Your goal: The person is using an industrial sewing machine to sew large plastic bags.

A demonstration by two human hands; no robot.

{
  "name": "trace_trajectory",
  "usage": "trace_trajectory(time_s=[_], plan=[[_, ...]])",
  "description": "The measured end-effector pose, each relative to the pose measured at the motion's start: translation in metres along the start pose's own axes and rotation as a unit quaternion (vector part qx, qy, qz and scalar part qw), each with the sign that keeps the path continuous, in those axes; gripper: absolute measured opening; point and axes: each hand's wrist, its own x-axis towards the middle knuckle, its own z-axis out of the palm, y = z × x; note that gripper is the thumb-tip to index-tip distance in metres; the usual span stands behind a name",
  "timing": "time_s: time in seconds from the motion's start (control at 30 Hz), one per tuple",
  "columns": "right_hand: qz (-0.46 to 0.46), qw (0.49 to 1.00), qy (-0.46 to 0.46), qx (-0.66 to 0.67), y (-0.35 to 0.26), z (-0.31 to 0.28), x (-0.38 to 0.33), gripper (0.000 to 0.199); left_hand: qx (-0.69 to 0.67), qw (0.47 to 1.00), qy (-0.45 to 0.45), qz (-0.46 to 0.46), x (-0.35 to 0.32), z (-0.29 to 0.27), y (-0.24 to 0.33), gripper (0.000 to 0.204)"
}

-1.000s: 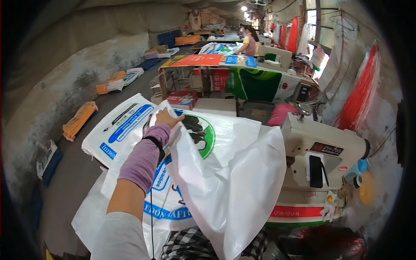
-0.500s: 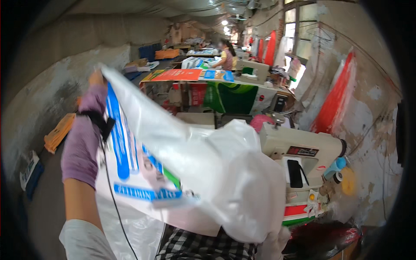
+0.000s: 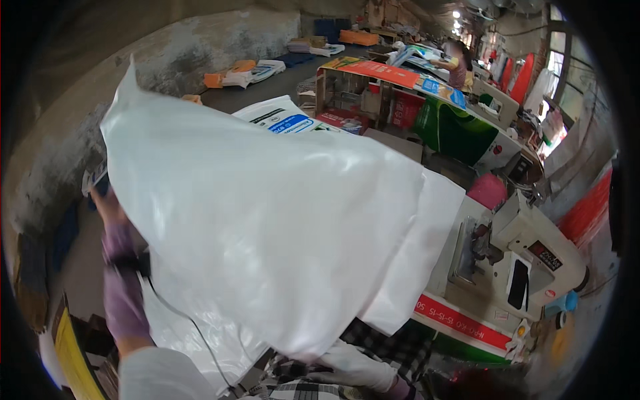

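A large white woven bag (image 3: 267, 220) hangs spread out in front of me and fills the middle of the view, its plain side toward me. My left hand (image 3: 109, 208), in a purple sleeve, grips the bag's left edge at arm's length; the bag partly hides its fingers. My right hand (image 3: 357, 367), in a white glove, sits low by my lap and pinches the bag's bottom corner.
A white sewing machine (image 3: 527, 257) stands on a table to the right. A pile of printed white-and-blue bags (image 3: 287, 121) lies behind the held bag. Green bags (image 3: 453, 130) and shelves stand farther back, where another person (image 3: 457, 57) works. A grey wall runs along the left.
My left hand has swung the bag up and over to the left and then dropped lower. The bag's printed side has turned away, and my gloved right hand has come into view.
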Motion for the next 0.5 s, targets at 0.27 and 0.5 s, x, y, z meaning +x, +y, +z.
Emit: trace_trajectory(time_s=[0.27, 0.5], plan=[[0.254, 0.851, 0.311, -0.337, 0.072, -0.071, 0.009, 0.067, 0.316, 0.939, -0.03, -0.137, -0.141, -0.123, -0.075, 0.055], [0.225, 0.893, 0.204, -0.333, 0.181, -0.087, 0.061, 0.059, 0.44, 0.893, 0.096, -0.004, -0.05, -0.232, -0.011, 0.051]])
